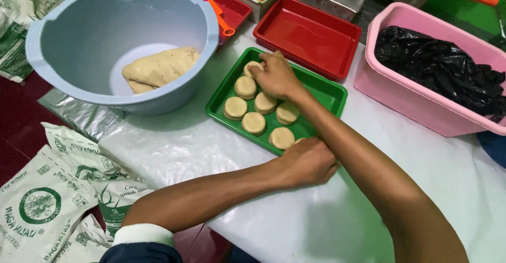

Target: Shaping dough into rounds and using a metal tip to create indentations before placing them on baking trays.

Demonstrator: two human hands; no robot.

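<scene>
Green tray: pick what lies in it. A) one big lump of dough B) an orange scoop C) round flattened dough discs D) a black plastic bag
C: the green tray holds several round dough discs, and the right hand rests on one at the far end; the big dough lump sits in the blue-grey bowl instead.

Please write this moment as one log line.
right hand: on dough disc | left hand: at green tray edge | bowl: dough lump

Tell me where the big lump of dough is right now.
In the head view, the lump of dough lies in the grey-blue bowl at upper left, left of the green tray of dough discs.
</scene>
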